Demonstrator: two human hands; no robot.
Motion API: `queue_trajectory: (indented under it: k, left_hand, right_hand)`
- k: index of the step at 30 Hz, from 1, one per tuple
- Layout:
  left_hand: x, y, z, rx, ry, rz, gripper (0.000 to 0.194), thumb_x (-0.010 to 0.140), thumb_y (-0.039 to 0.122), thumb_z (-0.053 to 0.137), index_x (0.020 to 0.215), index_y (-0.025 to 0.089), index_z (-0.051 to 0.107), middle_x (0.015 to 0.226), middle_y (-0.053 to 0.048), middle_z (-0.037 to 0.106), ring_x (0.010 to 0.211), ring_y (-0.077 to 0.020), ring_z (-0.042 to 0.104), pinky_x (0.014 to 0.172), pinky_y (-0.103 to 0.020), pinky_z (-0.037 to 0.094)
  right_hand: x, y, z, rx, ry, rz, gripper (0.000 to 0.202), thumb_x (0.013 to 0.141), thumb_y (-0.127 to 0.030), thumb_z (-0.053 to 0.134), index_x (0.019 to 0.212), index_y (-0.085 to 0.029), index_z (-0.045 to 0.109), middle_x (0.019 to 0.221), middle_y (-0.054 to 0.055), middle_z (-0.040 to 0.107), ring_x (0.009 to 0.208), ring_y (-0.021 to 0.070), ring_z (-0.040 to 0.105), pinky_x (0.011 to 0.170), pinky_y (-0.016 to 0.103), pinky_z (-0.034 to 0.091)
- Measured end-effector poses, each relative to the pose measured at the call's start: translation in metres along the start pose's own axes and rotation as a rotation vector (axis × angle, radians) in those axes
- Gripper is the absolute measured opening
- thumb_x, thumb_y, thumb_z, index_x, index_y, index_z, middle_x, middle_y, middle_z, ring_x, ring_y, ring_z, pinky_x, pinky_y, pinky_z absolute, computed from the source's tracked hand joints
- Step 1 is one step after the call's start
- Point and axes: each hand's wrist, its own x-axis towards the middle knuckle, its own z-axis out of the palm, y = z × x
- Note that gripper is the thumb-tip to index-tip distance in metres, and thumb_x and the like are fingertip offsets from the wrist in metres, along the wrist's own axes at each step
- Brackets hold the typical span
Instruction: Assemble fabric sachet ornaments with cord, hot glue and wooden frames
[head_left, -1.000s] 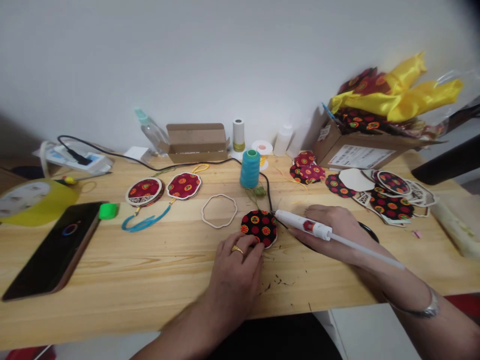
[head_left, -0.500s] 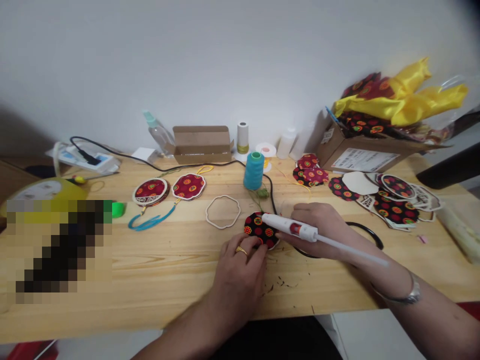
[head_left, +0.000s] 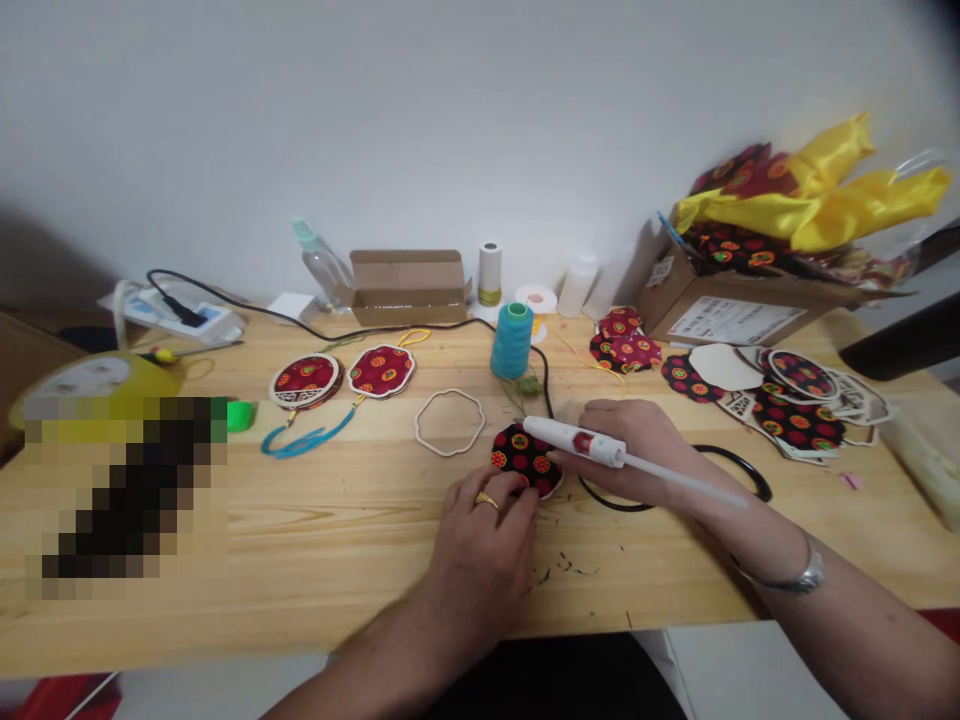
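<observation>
My right hand is wrapped round a white hot glue gun; a clear glue stick juts from its back end. The gun's nozzle is over the upper edge of a black, flower-patterned fabric piece with a pale rim. My left hand, with a gold ring, holds that piece by its lower edge against the table; the fingertips are partly hidden. Just left of it lies a thin scalloped wooden frame. Behind it stands a teal thread cone, with green cord at its foot.
Two red fabric pendants with cords lie to the left. At right are stacked fabric pieces and frames, and a cardboard box of cloth. A black cable runs from the power strip. Small bottles stand along the wall.
The glue gun has tipped slightly, its nozzle rising a little off the fabric's upper edge. My left hand keeps its hold. The whole view has shifted slightly.
</observation>
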Motion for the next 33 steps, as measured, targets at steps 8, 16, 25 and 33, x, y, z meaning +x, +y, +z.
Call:
queue_trajectory:
  k: [8, 16, 25, 33]
  left_hand:
    - [0.0, -0.001, -0.007, -0.059, 0.142, -0.114, 0.03, 0.077, 0.002, 0.053, 0.104, 0.013, 0.058, 0.106, -0.012, 0.061, 0.101, -0.0254, 0.052, 0.09, -0.045, 0.045]
    - [0.0, -0.006, -0.013, -0.127, 0.169, -0.41, 0.036, 0.07, -0.004, 0.046, 0.099, 0.016, 0.049, 0.093, -0.008, 0.058, 0.096, -0.0247, 0.049, 0.082, -0.044, 0.047]
    - [-0.001, -0.004, -0.012, -0.11, 0.163, -0.402, 0.037, 0.068, -0.003, 0.047, 0.099, 0.018, 0.045, 0.094, -0.007, 0.055, 0.094, -0.0249, 0.048, 0.081, -0.044, 0.046]
    - [-0.001, -0.004, -0.011, -0.123, 0.133, -0.386, 0.035, 0.07, -0.001, 0.047, 0.098, 0.019, 0.047, 0.092, -0.006, 0.057, 0.093, -0.0246, 0.051, 0.08, -0.044, 0.047]
  right_hand:
    - [-0.009, -0.005, 0.002, 0.058, 0.027, -0.11, 0.044, 0.082, -0.054, 0.049, 0.062, -0.017, 0.057, 0.061, 0.002, 0.053, 0.054, 0.011, 0.045, 0.052, 0.025, 0.025]
    - [-0.009, -0.009, 0.006, 0.041, -0.054, -0.244, 0.04, 0.082, -0.053, 0.051, 0.066, -0.017, 0.06, 0.064, 0.003, 0.056, 0.057, 0.0119, 0.045, 0.053, 0.026, 0.026]
    - [-0.009, -0.009, 0.009, 0.076, -0.095, -0.277, 0.037, 0.082, -0.049, 0.051, 0.067, -0.018, 0.062, 0.065, 0.003, 0.058, 0.057, 0.0122, 0.047, 0.053, 0.027, 0.027]
    - [-0.007, -0.01, 0.003, 0.038, -0.059, -0.213, 0.04, 0.082, -0.051, 0.05, 0.062, -0.017, 0.057, 0.06, 0.003, 0.055, 0.055, 0.0119, 0.044, 0.053, 0.027, 0.026]
